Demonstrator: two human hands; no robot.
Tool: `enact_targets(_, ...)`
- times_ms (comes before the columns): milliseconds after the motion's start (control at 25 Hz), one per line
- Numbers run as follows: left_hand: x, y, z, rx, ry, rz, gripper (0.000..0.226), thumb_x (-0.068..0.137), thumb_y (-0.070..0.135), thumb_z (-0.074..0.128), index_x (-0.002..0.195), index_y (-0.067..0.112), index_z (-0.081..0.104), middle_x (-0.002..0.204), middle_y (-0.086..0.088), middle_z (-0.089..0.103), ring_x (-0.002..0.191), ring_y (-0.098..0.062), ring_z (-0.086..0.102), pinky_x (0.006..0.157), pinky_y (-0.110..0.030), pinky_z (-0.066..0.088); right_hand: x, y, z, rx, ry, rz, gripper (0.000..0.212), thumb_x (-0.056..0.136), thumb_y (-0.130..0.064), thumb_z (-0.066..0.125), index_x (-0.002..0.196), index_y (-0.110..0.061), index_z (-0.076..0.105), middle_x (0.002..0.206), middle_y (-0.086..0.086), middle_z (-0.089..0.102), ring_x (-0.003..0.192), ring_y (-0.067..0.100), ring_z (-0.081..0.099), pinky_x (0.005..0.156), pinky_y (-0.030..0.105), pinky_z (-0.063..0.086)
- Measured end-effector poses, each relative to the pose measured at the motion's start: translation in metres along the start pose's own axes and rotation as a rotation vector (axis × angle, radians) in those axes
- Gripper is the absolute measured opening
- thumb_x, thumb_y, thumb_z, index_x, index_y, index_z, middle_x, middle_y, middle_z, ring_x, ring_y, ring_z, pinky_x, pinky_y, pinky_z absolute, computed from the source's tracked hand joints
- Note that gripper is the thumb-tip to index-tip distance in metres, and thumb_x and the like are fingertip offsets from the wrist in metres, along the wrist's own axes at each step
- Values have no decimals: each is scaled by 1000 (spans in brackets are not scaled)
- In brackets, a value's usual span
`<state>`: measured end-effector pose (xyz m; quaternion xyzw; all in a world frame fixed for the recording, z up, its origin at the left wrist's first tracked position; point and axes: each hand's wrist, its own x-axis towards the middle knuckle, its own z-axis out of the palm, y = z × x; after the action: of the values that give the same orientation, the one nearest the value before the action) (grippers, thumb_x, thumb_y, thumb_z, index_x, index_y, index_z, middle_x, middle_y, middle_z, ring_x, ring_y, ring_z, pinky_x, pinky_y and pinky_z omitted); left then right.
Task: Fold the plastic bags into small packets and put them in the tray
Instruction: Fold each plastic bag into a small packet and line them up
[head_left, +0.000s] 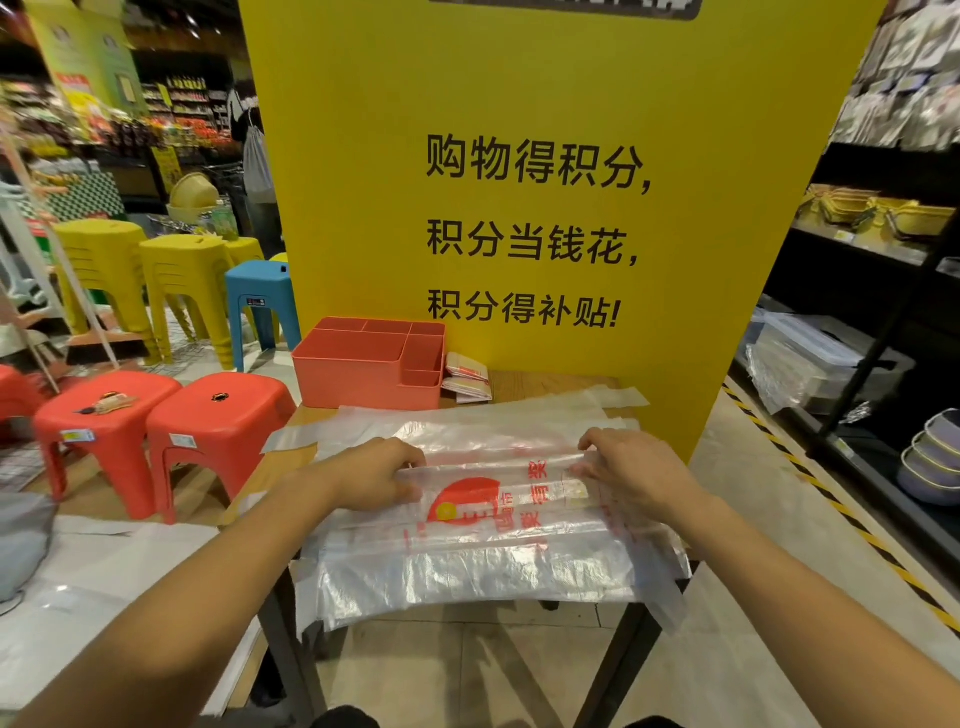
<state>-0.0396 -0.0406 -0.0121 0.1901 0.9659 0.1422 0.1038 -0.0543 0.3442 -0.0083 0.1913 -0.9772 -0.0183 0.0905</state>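
Observation:
A clear plastic bag (483, 545) with red print lies flat across a small wooden table (545, 384), over other clear bags whose handles (291, 439) stick out at the left and far right. My left hand (376, 475) pinches the bag's folded upper edge on the left. My right hand (628, 475) holds the same edge on the right. The orange compartment tray (363, 374) stands at the table's far left corner. Two folded packets (467, 382) lie on the table just right of the tray.
A tall yellow sign (519, 130) rises behind the table. Red stools (218, 421), yellow stools (182, 275) and a blue stool (262, 301) stand at the left. Shelving (883, 291) with bowls and boxes runs along the right. White sheets (78, 597) cover a surface at lower left.

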Motion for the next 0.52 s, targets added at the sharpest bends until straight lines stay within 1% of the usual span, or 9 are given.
enact_targets(80,2,0,4,-9,71,-32,26,94,44,69,118,34,66,117,12,68,106,-16,61,93,-40,52,-1,-3,8,35,18,20,54,99,-65,46,137,-27,51,133,-6,63,116,17,60,89,35,50)
enact_targets(160,-1,4,10,-12,197,-56,37,97,46,66,132,34,61,125,11,64,114,-13,59,96,-39,52,-7,-7,16,101,42,11,47,103,-55,48,140,-26,52,137,-5,61,119,17,59,92,34,48)
enact_targets(240,-5,9,18,8,276,-22,40,100,38,65,139,35,57,133,10,60,123,-11,55,100,-37,50,-12,-12,23,200,56,-33,46,106,-52,44,142,-25,54,142,-4,61,123,18,58,96,34,47)
enact_targets(320,-8,15,28,14,289,42,39,103,34,62,142,34,60,141,11,56,130,-12,50,106,-34,45,-18,-20,28,290,19,-94,51,107,-53,38,148,-26,52,152,-4,54,136,17,52,107,34,42)
enact_targets(400,-8,25,36,11,274,88,37,106,36,56,141,30,63,147,9,56,135,-13,50,111,-34,41,-24,-28,34,307,-9,-148,56,108,-57,34,154,-28,46,160,-6,44,146,14,41,116,33,34)
enact_targets(480,-4,32,45,-39,235,74,40,107,38,53,145,27,59,155,7,52,144,-15,45,120,-34,35,-27,-31,40,312,-27,-158,57,108,-57,32,157,-29,40,164,-9,36,151,12,32,121,34,27)
enact_targets(520,-2,36,49,-81,214,55,43,107,38,52,149,27,54,159,7,47,149,-14,39,124,-34,29,-27,-32,43,320,-43,-162,56,109,-55,31,158,-29,38,165,-9,32,154,12,27,123,34,22)
